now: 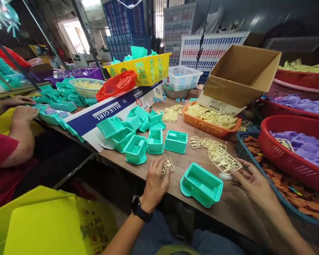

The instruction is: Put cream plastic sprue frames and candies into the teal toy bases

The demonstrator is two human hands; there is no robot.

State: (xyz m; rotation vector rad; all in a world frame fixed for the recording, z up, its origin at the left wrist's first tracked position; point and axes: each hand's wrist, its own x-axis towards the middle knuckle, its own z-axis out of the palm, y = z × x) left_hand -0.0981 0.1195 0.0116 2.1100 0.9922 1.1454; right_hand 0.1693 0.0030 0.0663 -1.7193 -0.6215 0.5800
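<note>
L hand (156, 181) grips a small cream part (167, 165) just left of the teal tray (201, 184). R hand (251, 180) — fingers loose, open — touches a cream sprue sheet (223, 160) just right of that tray.

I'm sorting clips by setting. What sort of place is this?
Probably a small toy assembly workshop. A wooden table holds many identical teal plastic shells, baskets hold cream part frames and purple pieces, and stacked crates stand behind.

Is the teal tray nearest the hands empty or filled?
Empty. The teal tray sits open side up on the table, its bare inside showing between both hands.
</note>
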